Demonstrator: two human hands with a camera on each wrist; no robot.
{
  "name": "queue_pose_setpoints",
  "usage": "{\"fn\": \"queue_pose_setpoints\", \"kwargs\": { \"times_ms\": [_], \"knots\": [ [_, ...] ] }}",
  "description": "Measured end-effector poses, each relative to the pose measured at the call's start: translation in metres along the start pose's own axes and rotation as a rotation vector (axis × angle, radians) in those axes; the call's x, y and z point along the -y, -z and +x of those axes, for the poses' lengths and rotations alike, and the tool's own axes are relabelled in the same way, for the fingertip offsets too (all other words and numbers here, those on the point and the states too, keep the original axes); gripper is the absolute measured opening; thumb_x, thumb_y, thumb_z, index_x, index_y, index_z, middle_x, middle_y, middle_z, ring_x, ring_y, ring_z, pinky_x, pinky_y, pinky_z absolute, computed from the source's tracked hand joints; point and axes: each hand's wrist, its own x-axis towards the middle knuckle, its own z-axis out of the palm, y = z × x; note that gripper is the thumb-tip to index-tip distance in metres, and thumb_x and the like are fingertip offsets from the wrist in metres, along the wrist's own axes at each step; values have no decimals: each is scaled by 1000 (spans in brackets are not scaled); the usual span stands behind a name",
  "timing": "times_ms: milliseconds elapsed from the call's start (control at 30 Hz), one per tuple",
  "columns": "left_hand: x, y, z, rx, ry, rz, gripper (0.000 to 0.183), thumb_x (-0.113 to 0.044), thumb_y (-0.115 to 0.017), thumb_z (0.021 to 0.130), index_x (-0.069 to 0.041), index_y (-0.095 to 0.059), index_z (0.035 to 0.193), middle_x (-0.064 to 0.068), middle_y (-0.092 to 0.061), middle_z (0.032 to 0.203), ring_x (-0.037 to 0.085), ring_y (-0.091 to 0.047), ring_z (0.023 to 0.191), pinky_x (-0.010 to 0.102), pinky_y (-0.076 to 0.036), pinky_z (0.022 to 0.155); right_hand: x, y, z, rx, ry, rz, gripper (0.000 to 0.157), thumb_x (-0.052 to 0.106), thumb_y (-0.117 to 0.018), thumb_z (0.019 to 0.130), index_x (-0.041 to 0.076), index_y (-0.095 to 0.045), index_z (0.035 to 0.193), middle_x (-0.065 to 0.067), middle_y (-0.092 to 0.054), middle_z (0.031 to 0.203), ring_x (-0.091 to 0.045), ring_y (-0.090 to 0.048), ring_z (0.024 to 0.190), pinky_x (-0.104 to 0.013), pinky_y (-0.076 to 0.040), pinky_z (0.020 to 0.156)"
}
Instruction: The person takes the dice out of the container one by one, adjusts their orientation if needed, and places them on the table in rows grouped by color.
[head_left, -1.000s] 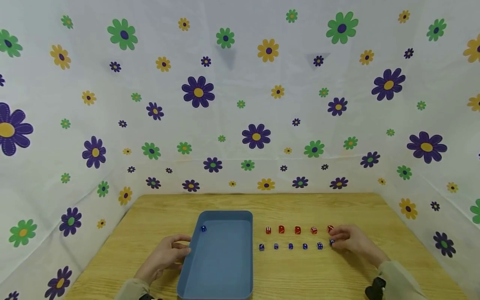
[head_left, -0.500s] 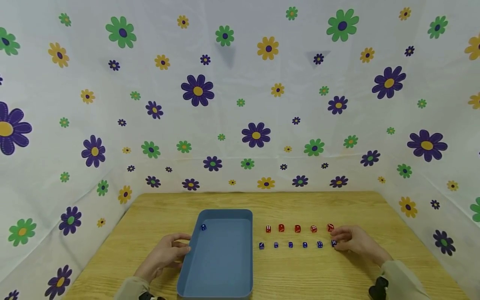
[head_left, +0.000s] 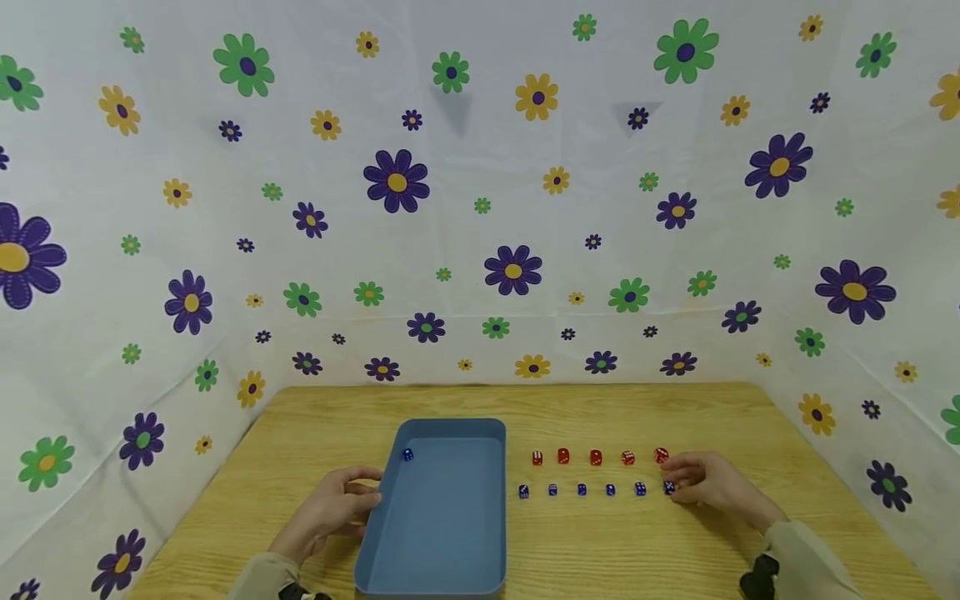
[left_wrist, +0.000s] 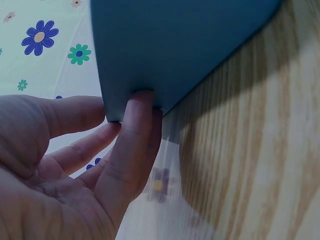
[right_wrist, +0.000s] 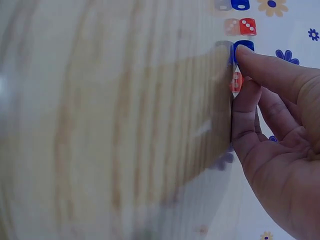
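My left hand [head_left: 330, 508] is at the left side of a shallow blue-grey tray [head_left: 438, 529]. In the left wrist view its fingertips [left_wrist: 140, 102] rest on the tray's outer wall. At the far right, my right hand [head_left: 716, 487] pinches a small blue die [head_left: 669, 487] on the tabletop, at the right end of the blue row. In the right wrist view one digit covers part of that die [right_wrist: 243, 48]. A red die [head_left: 661, 456] sits just beyond the fingertips. A single blue die [head_left: 408, 454] lies in the tray's far left corner.
Several red dice [head_left: 596, 457] form a back row right of the tray, with several blue dice [head_left: 582, 489] in a row in front of it. All stand on a wood-grain table [head_left: 600, 550]. A flower-patterned white sheet [head_left: 450, 233] encloses the back and sides.
The blue die under my right hand has shifted slightly rightward along with the hand. My left hand and the tray stay in place.
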Motion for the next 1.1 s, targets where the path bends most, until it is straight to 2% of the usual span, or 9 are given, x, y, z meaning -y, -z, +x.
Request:
{"fn": "queue_pose_setpoints", "kwargs": {
  "times_ms": [67, 300, 433, 667, 1100],
  "knots": [
    [0, 1, 0, 0, -1, 7, 40, -5, -65, 92, -3, -56, 132, 18, -63, 111, 21, -65, 84, 37, -56, 61, 0, 1, 0, 26, 18, 16, 47, 4, -76, 82, -5, -60, 126, -15, -69, 113, -19, -63, 95, -29, -52, 63],
    [2, 4, -2, -7, 1, 0, 40, -4, -64, 92, -4, -57, 131, 17, -64, 110, 21, -65, 84, 38, -56, 61, 6, 7, 2, 125, 61, 171, 57, 10, -73, 87, -8, -50, 136, -22, -64, 125, -21, -65, 101, -33, -56, 71],
    [2, 5, -4, -10, -5, -9, 40, -4, -64, 93, -4, -57, 132, 18, -63, 110, 21, -66, 84, 38, -56, 62, 16, 5, 6, 99, 70, 185, 58, 18, -71, 91, -8, -48, 137, -21, -64, 124, -20, -65, 103, -33, -56, 77],
    [1, 3, -1, -12, -11, 6, 39, -6, -64, 93, -5, -58, 131, 18, -64, 110, 21, -65, 83, 37, -56, 61, 35, -11, 11, 17, 44, 149, 54, 24, -73, 90, -2, -54, 133, -17, -67, 119, -19, -65, 101, -32, -55, 80],
    [3, 2, 0, -8, -1, 11, 38, -5, -63, 93, -5, -57, 131, 17, -64, 108, 22, -65, 84, 37, -56, 62, 75, -52, 36, 38, 65, 268, 48, 26, -67, 94, 0, -56, 133, -17, -66, 121, -25, -62, 101, -35, -53, 81]
  ]
}}
